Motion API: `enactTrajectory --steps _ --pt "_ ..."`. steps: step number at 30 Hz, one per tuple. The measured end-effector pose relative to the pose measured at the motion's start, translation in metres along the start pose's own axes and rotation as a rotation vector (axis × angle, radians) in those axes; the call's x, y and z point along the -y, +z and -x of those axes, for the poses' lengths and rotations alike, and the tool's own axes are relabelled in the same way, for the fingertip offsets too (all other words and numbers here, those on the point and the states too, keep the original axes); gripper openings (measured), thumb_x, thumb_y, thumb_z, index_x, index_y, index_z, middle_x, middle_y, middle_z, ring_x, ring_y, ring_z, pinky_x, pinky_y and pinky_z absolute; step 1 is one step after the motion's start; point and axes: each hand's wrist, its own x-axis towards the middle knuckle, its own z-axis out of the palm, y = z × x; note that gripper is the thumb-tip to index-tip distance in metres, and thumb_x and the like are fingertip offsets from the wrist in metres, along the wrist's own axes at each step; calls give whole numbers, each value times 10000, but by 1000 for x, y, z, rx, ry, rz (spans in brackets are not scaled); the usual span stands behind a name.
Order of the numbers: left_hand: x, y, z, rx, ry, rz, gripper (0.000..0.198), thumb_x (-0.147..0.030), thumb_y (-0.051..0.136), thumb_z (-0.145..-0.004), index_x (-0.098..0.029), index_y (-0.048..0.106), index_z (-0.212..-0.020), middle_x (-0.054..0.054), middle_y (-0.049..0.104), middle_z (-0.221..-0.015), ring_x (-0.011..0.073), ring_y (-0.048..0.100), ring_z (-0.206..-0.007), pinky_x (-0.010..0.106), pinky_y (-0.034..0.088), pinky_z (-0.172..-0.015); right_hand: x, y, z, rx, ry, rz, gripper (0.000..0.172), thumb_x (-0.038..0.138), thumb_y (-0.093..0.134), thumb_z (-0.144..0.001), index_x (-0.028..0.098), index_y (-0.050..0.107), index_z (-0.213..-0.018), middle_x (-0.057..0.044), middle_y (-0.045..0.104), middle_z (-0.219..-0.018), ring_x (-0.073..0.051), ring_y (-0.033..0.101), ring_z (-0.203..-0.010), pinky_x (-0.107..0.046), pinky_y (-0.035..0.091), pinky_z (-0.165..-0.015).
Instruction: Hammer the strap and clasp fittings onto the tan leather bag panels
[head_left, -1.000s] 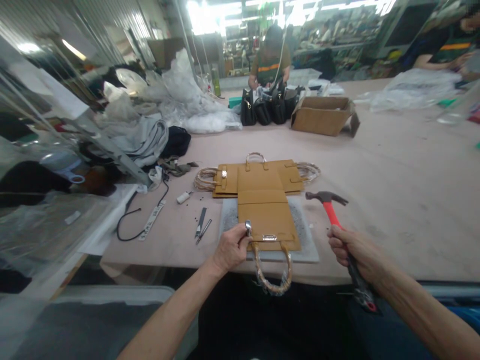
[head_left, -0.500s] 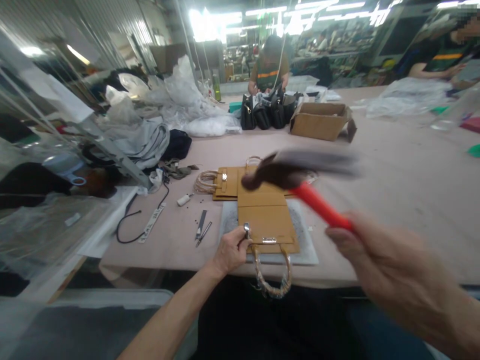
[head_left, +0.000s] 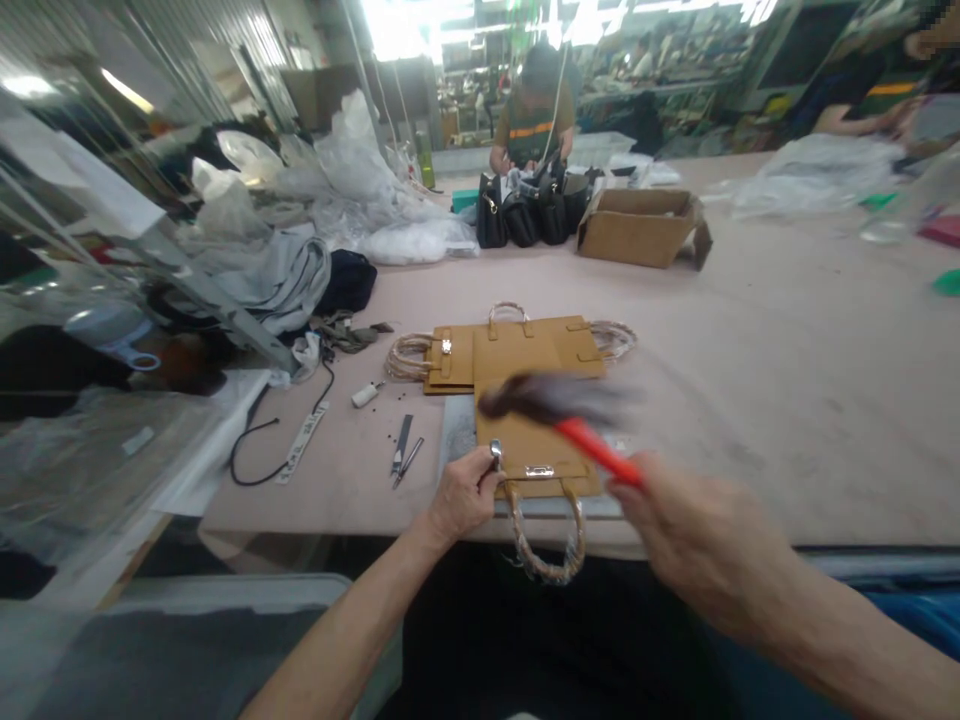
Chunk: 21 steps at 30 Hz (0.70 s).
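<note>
My right hand (head_left: 701,525) is closed round the red handle of a hammer (head_left: 600,450), whose blurred dark head is over the tan bag (head_left: 532,430). My left hand (head_left: 465,492) pinches a short, shiny metal punch (head_left: 495,453) at the bag's lower left edge. The bag lies flat on a grey-white slab (head_left: 456,425). Its plastic-wrapped handle (head_left: 551,572) hangs over the table's front edge, and a silver metal plate (head_left: 538,472) shows near that end. Part of the bag is hidden behind the hammer.
More tan bags (head_left: 451,372) lie just behind, handles wrapped. To the left are tweezers (head_left: 409,462), a grey flat blade (head_left: 402,440), a small white bottle (head_left: 366,395) and a black cord (head_left: 234,460). Farther back stand black bags (head_left: 491,215), an open cardboard box (head_left: 634,235) and a co-worker (head_left: 534,115).
My right hand has brought the hammer down and leftward, its head now lower over the bag. The left hand keeps its pinch on the punch. The camera view has shifted slightly.
</note>
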Motion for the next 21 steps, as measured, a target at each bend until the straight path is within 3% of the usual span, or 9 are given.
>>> enactTrajectory --steps 2,4,9,12,15,17,19,21 --pt "0 -1 0 3 -16 -6 121 -140 565 -900 -201 663 -937 45 725 -872 186 718 -846 285 591 -789 -8 6 3 152 -33 13 363 450 416 -1027 241 497 -740 20 496 -483 -128 338 -384 -318 168 -455" --pt "0 -1 0 -1 -18 -7 136 -141 564 -904 -204 665 -969 50 742 -923 189 729 -885 287 596 -807 -24 8 4 246 56 1 381 480 398 -1020 234 499 -746 11 519 -516 -130 376 -418 -305 200 -474" --pt "1 -1 2 3 9 13 162 -153 552 -930 -196 649 -1053 71 758 -1042 195 741 -980 317 606 -889 -100 25 10 367 613 -64 399 414 287 -1027 223 478 -734 -3 524 -571 -133 472 -463 -266 343 -480" --pt "2 -2 3 25 16 -3 154 -163 552 -935 -192 642 -1056 81 752 -1075 203 738 -1020 332 608 -915 -144 47 23 365 758 33 326 309 343 -1000 190 548 -777 -65 592 -652 -172 549 -528 -302 428 -533" --pt "2 -3 3 22 32 -44 161 -177 561 -939 -186 648 -1074 88 753 -1084 214 732 -1066 354 606 -953 -156 68 34 260 718 114 246 262 443 -962 121 640 -1005 -211 672 -1026 -290 653 -907 -408 509 -776" --pt "1 -5 3 8 47 -72 148 -186 571 -938 -182 658 -1058 88 759 -1069 218 738 -1059 362 613 -952 -146 82 37 144 550 97 301 244 493 -948 123 624 -1190 -223 613 -1267 -327 588 -1160 -460 479 -954" --pt "0 -6 1 0 73 -97 127 -185 585 -933 -179 666 -1030 87 768 -1054 217 749 -1033 358 624 -935 -128 97 39 40 295 9 305 217 518 -948 150 624 -1226 -178 610 -1290 -304 557 -1209 -459 452 -1020" --pt "0 -7 0 -1 115 -118 111 -168 595 -927 -180 672 -1006 81 776 -1042 211 759 -1009 346 632 -922 -110 113 40 -3 93 -88 224 184 530 -949 166 652 -1136 -138 648 -1178 -274 581 -1107 -445 471 -969"
